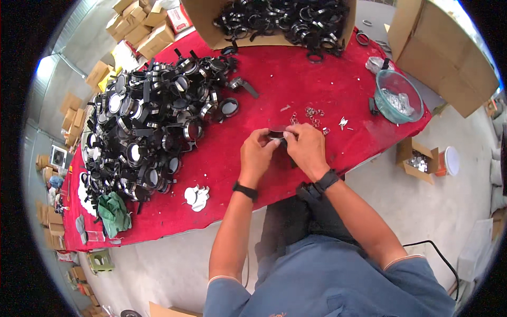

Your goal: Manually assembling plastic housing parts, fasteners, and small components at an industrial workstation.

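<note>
My left hand (255,156) and my right hand (307,150) meet over the near part of the red-covered table. Between the fingertips of both is a round, silver-rimmed watch (277,135), held from either side; a dark strap piece shows below it, partly hidden by the right hand. Just beyond the fingers lie small metal rings or clips (314,113) in a loose cluster. A few tiny white pieces (343,122) are scattered to the right of them. At the left rises a large heap of similar watches (153,119) with black straps, silver rims and some white discs.
An open cardboard box (208,26) full of similar watches stands at the far edge. To the right sits a teal bowl (388,109) with clear plastic bags. White round pieces (196,198) and a green cloth (113,215) lie front left. A small carton (405,158) is on the floor.
</note>
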`<state>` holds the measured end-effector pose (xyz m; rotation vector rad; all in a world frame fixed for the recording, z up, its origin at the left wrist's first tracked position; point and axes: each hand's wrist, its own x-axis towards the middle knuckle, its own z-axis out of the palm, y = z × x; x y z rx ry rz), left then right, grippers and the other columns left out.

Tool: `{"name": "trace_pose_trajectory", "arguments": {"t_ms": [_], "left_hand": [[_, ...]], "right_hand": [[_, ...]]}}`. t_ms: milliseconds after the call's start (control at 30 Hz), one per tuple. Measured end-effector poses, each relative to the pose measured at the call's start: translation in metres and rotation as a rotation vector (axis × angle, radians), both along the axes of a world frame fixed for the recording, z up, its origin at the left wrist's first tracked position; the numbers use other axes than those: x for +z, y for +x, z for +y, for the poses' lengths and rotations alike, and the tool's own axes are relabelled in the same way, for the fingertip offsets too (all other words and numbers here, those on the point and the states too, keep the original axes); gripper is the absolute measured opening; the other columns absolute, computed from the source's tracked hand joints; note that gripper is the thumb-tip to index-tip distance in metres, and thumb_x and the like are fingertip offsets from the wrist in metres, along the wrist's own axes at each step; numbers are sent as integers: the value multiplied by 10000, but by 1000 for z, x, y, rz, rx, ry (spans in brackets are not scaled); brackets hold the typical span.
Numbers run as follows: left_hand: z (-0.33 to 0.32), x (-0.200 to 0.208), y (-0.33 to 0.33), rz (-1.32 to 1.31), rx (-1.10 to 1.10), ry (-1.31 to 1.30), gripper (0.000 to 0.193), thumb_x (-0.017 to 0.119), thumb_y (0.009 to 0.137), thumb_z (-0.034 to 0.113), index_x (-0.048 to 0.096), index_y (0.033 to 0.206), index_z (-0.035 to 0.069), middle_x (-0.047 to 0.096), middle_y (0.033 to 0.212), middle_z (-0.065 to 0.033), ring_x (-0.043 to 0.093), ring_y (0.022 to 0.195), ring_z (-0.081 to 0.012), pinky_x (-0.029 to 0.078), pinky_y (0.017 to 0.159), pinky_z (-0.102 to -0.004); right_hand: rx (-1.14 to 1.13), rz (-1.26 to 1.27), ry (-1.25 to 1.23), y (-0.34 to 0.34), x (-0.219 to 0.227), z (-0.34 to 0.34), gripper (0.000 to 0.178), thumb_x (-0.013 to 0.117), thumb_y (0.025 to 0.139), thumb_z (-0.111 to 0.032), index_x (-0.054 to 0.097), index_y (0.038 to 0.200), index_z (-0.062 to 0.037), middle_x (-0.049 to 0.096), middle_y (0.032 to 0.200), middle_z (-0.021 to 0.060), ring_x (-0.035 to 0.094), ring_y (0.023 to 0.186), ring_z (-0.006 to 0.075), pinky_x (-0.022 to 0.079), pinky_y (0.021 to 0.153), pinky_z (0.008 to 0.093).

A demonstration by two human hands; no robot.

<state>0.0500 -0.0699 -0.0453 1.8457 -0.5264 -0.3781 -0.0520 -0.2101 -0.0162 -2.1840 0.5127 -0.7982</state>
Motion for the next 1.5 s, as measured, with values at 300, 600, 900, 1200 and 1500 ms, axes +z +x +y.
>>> {"name": "trace_pose_trajectory", "arguments": {"t_ms": [300, 600, 900, 1200, 1500], "left_hand": [[-7, 30, -31, -75, 107, -27, 496, 850, 893, 148, 693, 1331, -25, 770, 1247, -212, 760, 1128, -267, 596, 983, -378], [-8, 36, -34, -185, 110, 135, 423, 834, 901, 175, 770, 1289, 22, 800, 1188, -198, 791, 1061, -259, 600, 934, -358], [-9, 22, -31, -347, 60, 138, 379, 802, 916, 131, 771, 1281, 31, 787, 1211, -200, 782, 1076, -283, 589, 951, -373], [-8, 25, -28, -378, 37, 163, 373, 794, 910, 114, 776, 1280, 66, 784, 1193, -212, 775, 1101, -287, 589, 959, -386], [-1, 13, -26, -421, 19, 133, 354, 798, 920, 114, 781, 1266, 40, 795, 1203, -185, 773, 1118, -285, 586, 995, -372]], "right_hand": [[4, -41, -72, -10, -1, 0, 171, 739, 917, -167, 800, 1000, -30, 732, 934, 183, 718, 890, 387, 573, 806, 489], [90, 13, -214, -20, 7, -5, 119, 697, 927, -133, 750, 892, -32, 682, 849, 158, 692, 876, 368, 566, 777, 503], [50, -25, -309, -21, 4, 0, 84, 675, 894, -88, 728, 864, -31, 658, 854, 160, 676, 850, 376, 551, 734, 496], [68, 113, -284, -17, 13, 0, 89, 726, 820, -96, 731, 846, -11, 657, 874, 192, 689, 869, 397, 572, 759, 509], [106, 56, -298, -29, 13, 7, 140, 705, 885, -134, 728, 823, -11, 660, 863, 209, 690, 855, 414, 569, 754, 527]]}}
